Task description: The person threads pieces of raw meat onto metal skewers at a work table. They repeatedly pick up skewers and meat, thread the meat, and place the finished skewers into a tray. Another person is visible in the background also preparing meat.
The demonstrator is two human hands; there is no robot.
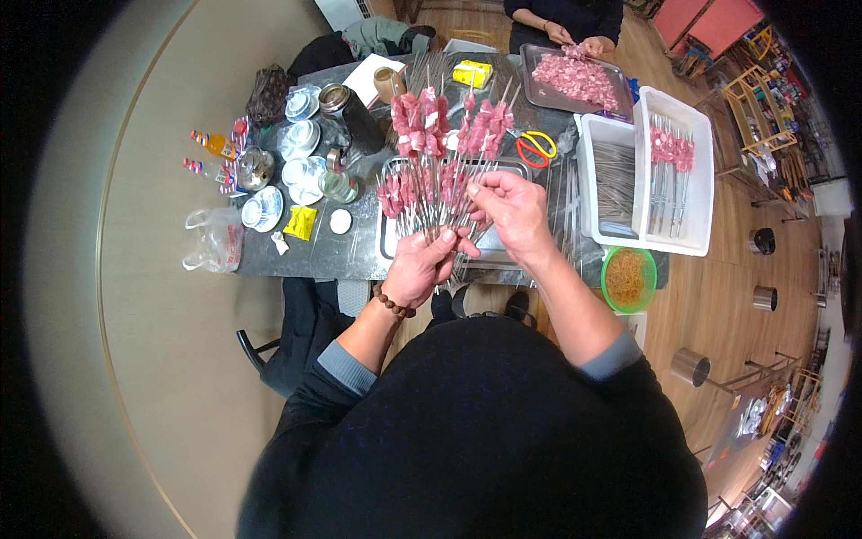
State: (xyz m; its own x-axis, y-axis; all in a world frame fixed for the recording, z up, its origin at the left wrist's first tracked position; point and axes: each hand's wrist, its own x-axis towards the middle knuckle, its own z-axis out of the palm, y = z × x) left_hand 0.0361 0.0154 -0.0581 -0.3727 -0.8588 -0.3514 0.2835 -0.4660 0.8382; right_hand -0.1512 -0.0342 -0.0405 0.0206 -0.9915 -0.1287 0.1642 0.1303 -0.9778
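Observation:
A fanned bunch of metal skewers threaded with raw meat [421, 124] stands up out of my left hand [421, 263], which grips the bare lower ends. My right hand [510, 209] pinches skewers on the bunch's right side between thumb and forefinger. Beneath the bunch lies a metal tray [388, 236] on the dark stone-patterned table. More meat skewers [397, 192] show low behind the held ones, apparently on that tray. The bunch and my hands hide much of the tray.
Right of my hands are scissors [535, 148], a white bin of bare skewers [614, 178], another holding meat skewers [672, 151], and a green basket of rubber bands [630, 277]. Across the table, a person's hands [572, 40] handle meat above a tray [572, 108]. Wrapped tableware [301, 138] and a glass jar [339, 186] stand left.

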